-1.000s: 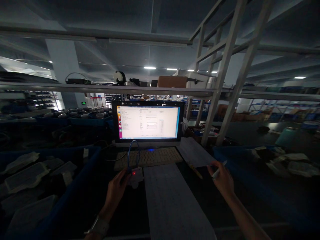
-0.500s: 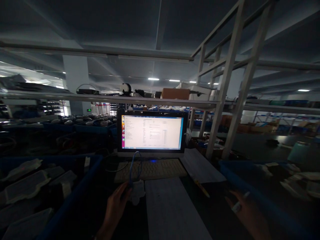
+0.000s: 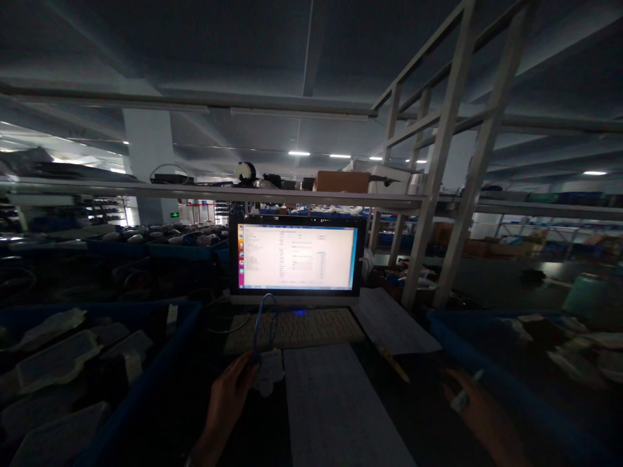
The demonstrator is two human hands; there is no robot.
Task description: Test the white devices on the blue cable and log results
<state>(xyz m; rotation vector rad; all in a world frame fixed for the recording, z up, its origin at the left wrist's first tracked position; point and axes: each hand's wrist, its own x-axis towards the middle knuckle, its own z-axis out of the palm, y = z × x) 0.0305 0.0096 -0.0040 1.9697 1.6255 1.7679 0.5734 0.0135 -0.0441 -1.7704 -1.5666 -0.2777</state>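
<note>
Pen in right hand, left hand against pale device.

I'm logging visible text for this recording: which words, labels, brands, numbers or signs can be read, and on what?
No text is readable.
Monitor: lines of text, too small and blurred.
Nearer paper sheet: too dim to read.
Keyboard: key legends too small and dark.
Green lit sign in the background: too small.
Pale device, pen: no lettering discernible.

Left hand partly hides the white device.
</note>
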